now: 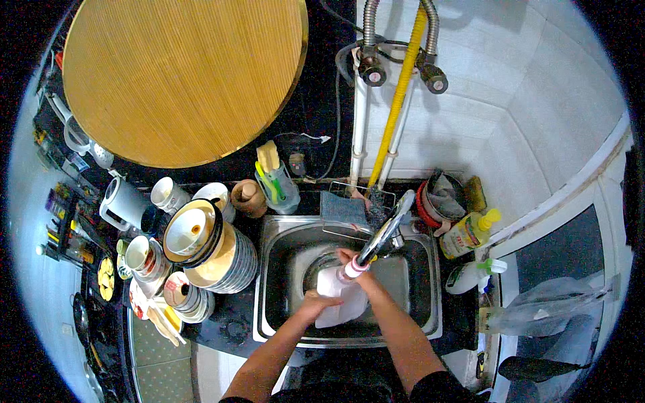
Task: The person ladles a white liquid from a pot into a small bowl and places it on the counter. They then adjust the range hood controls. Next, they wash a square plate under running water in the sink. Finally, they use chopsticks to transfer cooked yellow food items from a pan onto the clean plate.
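Beneath the chrome faucet (385,231) with its pink-and-white spout end, a white, cloth-like item (342,305) is held over the stainless steel sink (423,330). My left hand (318,305) grips its left side, the thumb lying across the front. My right hand (346,256) is at the item's far edge, partly hidden behind the spout; its grip on the item cannot be made out. A grey scouring cloth (344,209) hangs on a wire rack at the sink's back edge, beside a dark scrubber (377,211).
Left of the sink stand tall stacks of plates (237,262) and bowls (189,231), near an electric kettle (126,201). A yellow-pump soap bottle (463,234), a spray bottle (468,277) and a red pot (428,206) stand right. A large round wooden board (191,75) leans behind.
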`<state>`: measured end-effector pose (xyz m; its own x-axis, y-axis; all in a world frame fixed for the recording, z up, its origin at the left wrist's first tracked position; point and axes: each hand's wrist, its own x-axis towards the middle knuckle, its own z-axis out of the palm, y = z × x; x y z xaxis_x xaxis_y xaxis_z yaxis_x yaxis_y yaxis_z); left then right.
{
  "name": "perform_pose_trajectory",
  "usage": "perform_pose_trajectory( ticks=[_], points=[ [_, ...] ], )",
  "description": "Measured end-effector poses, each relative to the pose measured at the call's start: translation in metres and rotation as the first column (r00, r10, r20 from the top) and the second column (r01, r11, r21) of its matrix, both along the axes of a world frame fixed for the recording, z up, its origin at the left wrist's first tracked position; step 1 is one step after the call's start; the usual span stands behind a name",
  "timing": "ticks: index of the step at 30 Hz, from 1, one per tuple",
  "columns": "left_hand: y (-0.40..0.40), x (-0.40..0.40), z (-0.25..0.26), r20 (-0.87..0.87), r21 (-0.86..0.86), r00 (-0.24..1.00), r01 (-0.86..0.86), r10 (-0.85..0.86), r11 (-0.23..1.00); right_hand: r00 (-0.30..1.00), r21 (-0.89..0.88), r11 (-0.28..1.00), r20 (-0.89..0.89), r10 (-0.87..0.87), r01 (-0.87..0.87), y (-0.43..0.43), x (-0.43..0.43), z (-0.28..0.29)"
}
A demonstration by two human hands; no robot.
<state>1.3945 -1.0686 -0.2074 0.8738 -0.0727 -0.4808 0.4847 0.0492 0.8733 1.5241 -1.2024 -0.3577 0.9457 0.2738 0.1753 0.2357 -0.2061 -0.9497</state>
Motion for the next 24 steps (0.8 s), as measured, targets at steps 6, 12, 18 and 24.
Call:
perform_pose_trajectory(
  ticks=[6,12,18,24],
  points=[
    [0.019,-0.011,0.059,-0.103,-0.019,0.986,-0.132,0.130,0.991,0.971,-0.053,0.984,-0.164,-0.175,0.169,-0.023,-0.048,0.004],
    [0.040,-0.017,-0.023,0.310,0.477,0.881,0.181,-0.358,0.860,0.787,0.151,0.945,-0.599,-0.145,0.289,-0.034,-0.057,-0.071],
    [0.026,-0.037,0.005,0.258,0.922,0.463,0.143,-0.848,0.359,0.321,0.332,0.896,-0.918,0.234,0.295,-0.053,-0.100,0.059],
    [0.031,-0.032,0.035,0.415,0.862,0.522,0.036,-0.745,0.505,0.409,0.290,0.854,-0.907,0.102,0.431,-0.061,-0.115,0.032]
  ],
)
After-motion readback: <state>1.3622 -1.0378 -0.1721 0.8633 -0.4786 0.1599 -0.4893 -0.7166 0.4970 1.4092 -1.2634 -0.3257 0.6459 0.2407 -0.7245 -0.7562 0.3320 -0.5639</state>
